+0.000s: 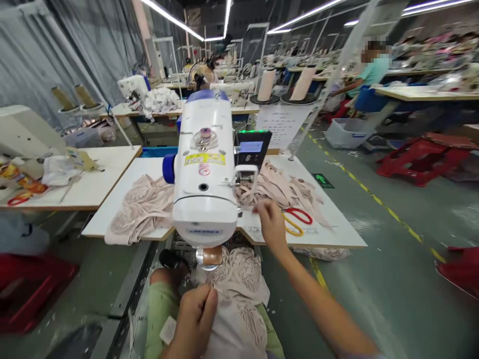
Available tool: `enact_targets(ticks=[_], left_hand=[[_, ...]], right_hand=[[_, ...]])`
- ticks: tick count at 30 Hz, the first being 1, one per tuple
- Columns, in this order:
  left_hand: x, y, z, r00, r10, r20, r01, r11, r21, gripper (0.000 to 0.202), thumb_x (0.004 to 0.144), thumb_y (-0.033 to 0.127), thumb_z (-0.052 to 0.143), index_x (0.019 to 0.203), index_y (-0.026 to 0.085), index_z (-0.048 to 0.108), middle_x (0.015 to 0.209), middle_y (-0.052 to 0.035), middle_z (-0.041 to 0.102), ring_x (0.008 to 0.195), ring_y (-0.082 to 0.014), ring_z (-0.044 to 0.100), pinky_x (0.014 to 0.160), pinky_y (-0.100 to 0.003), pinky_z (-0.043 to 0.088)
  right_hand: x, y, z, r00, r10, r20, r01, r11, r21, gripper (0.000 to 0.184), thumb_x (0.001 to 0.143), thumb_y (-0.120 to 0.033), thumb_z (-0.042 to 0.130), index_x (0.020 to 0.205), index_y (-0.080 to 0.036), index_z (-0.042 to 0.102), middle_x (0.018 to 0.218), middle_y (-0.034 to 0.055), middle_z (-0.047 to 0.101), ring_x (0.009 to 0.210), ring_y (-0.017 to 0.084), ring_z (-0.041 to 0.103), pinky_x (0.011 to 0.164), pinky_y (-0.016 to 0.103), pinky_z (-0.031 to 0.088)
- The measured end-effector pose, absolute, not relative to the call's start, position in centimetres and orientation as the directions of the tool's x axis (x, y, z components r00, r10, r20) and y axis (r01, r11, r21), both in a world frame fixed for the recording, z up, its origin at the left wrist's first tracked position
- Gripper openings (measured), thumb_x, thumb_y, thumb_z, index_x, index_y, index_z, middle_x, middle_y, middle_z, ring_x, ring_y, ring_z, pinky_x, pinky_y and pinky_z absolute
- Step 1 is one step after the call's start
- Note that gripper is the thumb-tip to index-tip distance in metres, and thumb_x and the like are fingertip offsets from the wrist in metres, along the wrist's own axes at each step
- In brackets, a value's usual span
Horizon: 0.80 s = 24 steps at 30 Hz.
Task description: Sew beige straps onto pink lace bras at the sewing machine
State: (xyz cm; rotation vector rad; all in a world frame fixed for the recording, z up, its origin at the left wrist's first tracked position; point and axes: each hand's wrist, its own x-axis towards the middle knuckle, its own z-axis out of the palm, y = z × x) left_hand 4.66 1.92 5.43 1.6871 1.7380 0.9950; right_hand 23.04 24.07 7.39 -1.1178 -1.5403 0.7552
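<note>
Floor (374, 259): clear bin (346, 135), contents unclear; left fingers (208, 305) tight on fabric (243, 291), right fingers (265, 210) together

Head view: L hand (194, 316) pinches beige garment (243, 291) on lap, below table (339, 235) front edge. R hand (272, 224) blurred, fingers curled, above same edge, R of sewing machine (204, 199); grip unclear. Scissors (301, 211), red/yel. handles, just beside, nr front edge. Fabric pile (144, 209) overhangs front edge, L side; strips (279, 184) twd back-R corner.

Lap fabric (230, 331) partly below frame
</note>
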Motion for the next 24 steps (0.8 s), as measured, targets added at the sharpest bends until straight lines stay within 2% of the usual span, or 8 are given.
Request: enact_targets(ticks=[2, 5, 9, 12, 16, 18, 21, 24], left_hand=[[5.0, 2.4, 6.2, -0.073, 0.990, 0.119, 0.581, -0.055, 0.812, 0.042, 0.103, 0.032, 0.036, 0.064, 0.021, 0.028, 0.055, 0.0034, 0.038, 0.051, -0.0100, 0.038, 0.052, -0.025, 0.026], [5.8, 3.0, 7.2, -0.017, 0.990, 0.138, 0.526, -0.109, 0.844, 0.040, 0.103, 0.029, 0.038, 0.064, 0.021, 0.031, 0.056, 0.0035, 0.039, 0.052, -0.0101, 0.038, 0.054, -0.027, 0.026], [7.1, 3.5, 8.1, 0.020, 0.985, 0.169, 0.493, -0.157, 0.856, 0.040, 0.102, 0.027, 0.038, 0.063, 0.021, 0.032, 0.056, 0.0030, 0.038, 0.052, -0.0109, 0.038, 0.056, -0.029, 0.026], [7.5, 4.1, 8.2, -0.032, 0.995, 0.095, 0.434, -0.072, 0.898, 0.043, 0.103, 0.032, 0.036, 0.062, 0.021, 0.029, 0.055, 0.0033, 0.036, 0.052, -0.0105, 0.037, 0.054, -0.028, 0.026], [5.9, 4.9, 8.0, -0.151, 0.988, 0.014, 0.441, 0.055, 0.896, 0.045, 0.103, 0.039, 0.039, 0.063, 0.020, 0.045, 0.054, 0.0035, 0.043, 0.050, -0.0105, 0.042, 0.050, -0.025, 0.028], [4.6, 5.1, 7.8, -0.186, 0.982, 0.039, 0.532, 0.067, 0.844, 0.032, 0.102, 0.039, 0.046, 0.086, 0.018, 0.065, 0.055, 0.0045, 0.052, 0.050, -0.0114, 0.048, 0.050, -0.024, 0.032], [2.9, 5.3, 7.5, -0.108, 0.974, 0.198, 0.732, -0.057, 0.679, 0.026, 0.101, 0.032, 0.053, 0.117, 0.019, 0.069, 0.071, 0.0011, 0.072, 0.059, -0.0136, 0.062, 0.057, -0.024, 0.040], [2.2, 5.6, 7.2, 0.030, 0.939, 0.344, 0.860, -0.199, 0.470, 0.028, 0.103, 0.028, 0.049, 0.111, 0.019, 0.074, 0.081, -0.0021, 0.078, 0.065, -0.0154, 0.067, 0.060, -0.026, 0.040]], right_hand=[[23.7, 17.4, 5.6, -0.613, 0.742, 0.270, 0.091, 0.406, -0.909, 0.059, 0.095, -0.074, 0.043, 0.074, -0.021, 0.061, 0.073, 0.0039, 0.063, 0.070, 0.019, 0.061, 0.069, 0.030, 0.051], [24.0, 10.2, 4.1, -0.835, 0.538, 0.113, 0.044, 0.271, -0.962, 0.071, 0.084, -0.088, 0.045, 0.091, -0.021, 0.067, 0.092, 0.0087, 0.067, 0.090, 0.025, 0.063, 0.084, 0.037, 0.052], [22.9, 7.9, 4.4, -0.617, 0.784, -0.067, -0.014, -0.096, -0.995, 0.067, 0.092, -0.082, 0.036, 0.091, -0.020, 0.062, 0.084, 0.0068, 0.062, 0.075, 0.021, 0.056, 0.069, 0.032, 0.050], [21.8, 9.3, 5.4, -0.413, 0.891, -0.190, -0.053, -0.232, -0.971, 0.051, 0.093, -0.069, 0.053, 0.074, -0.022, 0.051, 0.064, -0.0010, 0.049, 0.057, 0.015, 0.044, 0.055, 0.026, 0.041], [20.5, 12.5, 6.1, -0.344, 0.932, -0.113, 0.016, -0.114, -0.993, 0.036, 0.089, -0.053, 0.063, 0.074, -0.021, 0.053, 0.057, -0.0047, 0.047, 0.052, 0.012, 0.042, 0.051, 0.024, 0.037], [19.9, 14.1, 6.1, -0.306, 0.950, -0.060, 0.083, -0.036, -0.996, 0.026, 0.088, -0.046, 0.063, 0.082, -0.020, 0.058, 0.058, -0.0056, 0.048, 0.052, 0.011, 0.042, 0.051, 0.024, 0.035], [19.3, 16.2, 5.7, -0.330, 0.944, -0.002, 0.184, 0.062, -0.981, 0.019, 0.087, -0.039, 0.062, 0.087, -0.021, 0.061, 0.058, -0.0058, 0.048, 0.054, 0.013, 0.044, 0.052, 0.024, 0.035], [18.8, 17.9, 5.6, -0.394, 0.918, 0.046, 0.226, 0.145, -0.963, 0.016, 0.089, -0.039, 0.059, 0.088, -0.023, 0.062, 0.061, -0.0034, 0.054, 0.058, 0.016, 0.050, 0.055, 0.027, 0.040]])
